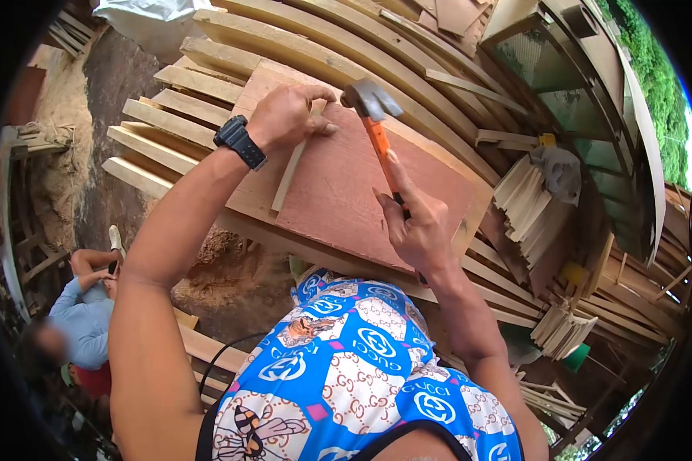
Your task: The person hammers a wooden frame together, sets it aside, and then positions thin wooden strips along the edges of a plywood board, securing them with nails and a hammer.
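Observation:
My right hand (417, 219) is closed around the orange and black handle of a claw hammer (378, 142). The hammer's metal head is raised just right of my left hand (288, 119), apart from it. With thumb and finger bent toward each other, my left hand rests at the upper end of a thin pale wood strip (288, 180); anything pinched there is too small to make out. This strip lies along the left edge of a reddish plywood panel (338, 192). Under both is a larger board (255, 192). A black watch (241, 142) sits on my left wrist.
Long wooden planks (346, 38) lie beneath and beyond the board. Bundled wood slats (527, 207) stand at right, near a glass-paned wooden frame (577, 100). Sawdust (227, 269) covers ground below. A person in a light blue shirt (84, 323) sits at lower left.

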### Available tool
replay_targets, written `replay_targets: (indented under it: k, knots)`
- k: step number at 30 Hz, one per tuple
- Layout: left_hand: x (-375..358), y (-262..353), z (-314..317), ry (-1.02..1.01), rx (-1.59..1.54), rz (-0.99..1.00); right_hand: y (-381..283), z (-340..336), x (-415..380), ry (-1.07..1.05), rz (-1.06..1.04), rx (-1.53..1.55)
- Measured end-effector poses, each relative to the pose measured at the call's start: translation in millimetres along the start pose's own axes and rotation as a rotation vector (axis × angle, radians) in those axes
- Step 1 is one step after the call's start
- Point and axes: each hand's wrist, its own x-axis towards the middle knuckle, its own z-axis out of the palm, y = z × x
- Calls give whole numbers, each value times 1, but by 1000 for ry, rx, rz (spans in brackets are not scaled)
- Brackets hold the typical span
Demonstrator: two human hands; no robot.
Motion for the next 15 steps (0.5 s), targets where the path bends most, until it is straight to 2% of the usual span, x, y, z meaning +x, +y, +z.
replay_targets:
  k: [1,4,5,6,7,8,9,10,11,12,13,14,15]
  knots:
    - [3,-5,2,16,-24,70,3,4,3,10,-6,1]
    - [6,-7,0,-38,-104,44,8,7,-4,59,-82,-90]
    - [7,-3,-4,-78,-21,-65,7,1,1,-3,7,-90]
    - [10,-5,-7,-67,-8,-53,7,-5,6,-73,93,-87]
    - [9,-11,-2,-34,19,27,10,-10,0,-16,31,-94]
    - [11,-18,2,-9,39,112,14,-16,-7,-1,53,-96]
    - [14,-20,0,-46,40,87,19,-21,-19,85,64,-38]
    - [19,-38,6,-32,60,156,25,-29,-39,164,94,19]
    - [12,-15,-2,-79,141,53,29,-38,-56,169,193,-19]
    - [10,9,-18,-109,241,-39,42,-37,-73,283,113,-13]
    - [0,14,-8,-141,252,-29,54,-41,-91,302,158,-10]
    - [-13,19,4,74,317,119,63,-46,-108,323,197,-5]
    - [-24,24,15,303,374,272,70,-54,-123,284,363,83]
